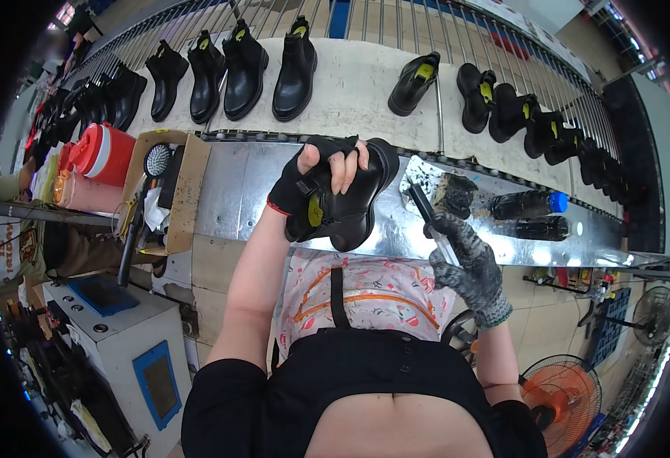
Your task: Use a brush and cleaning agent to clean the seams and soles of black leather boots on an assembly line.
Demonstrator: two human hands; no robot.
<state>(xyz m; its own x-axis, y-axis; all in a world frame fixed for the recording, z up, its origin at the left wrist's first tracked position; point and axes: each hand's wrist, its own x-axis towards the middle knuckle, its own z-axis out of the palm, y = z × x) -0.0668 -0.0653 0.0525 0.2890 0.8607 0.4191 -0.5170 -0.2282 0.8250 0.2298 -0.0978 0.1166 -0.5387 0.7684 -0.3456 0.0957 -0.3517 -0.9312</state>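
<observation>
A black ankle boot [354, 208] with a yellow-green lining is tilted on its side above the metal bench edge, gripped by my left hand [331, 164] in a black fingerless glove. My right hand [468, 267], in a grey knit glove, is closed round a slim tool [422, 203] with a black upper part and a pale handle; it looks like a brush or marker. The tool points up and left, apart from the boot. Beyond it lie a white sheet [420, 169] with black stains and a dark, blackened pad [455, 194].
A blue-capped bottle [529, 204] and another dark bottle [545, 229] lie on the metal bench [232, 195] at right. Several black boots [245, 70] stand along the pale conveyor [358, 76]. At left are a cardboard box [186, 191] and a red jug [104, 155].
</observation>
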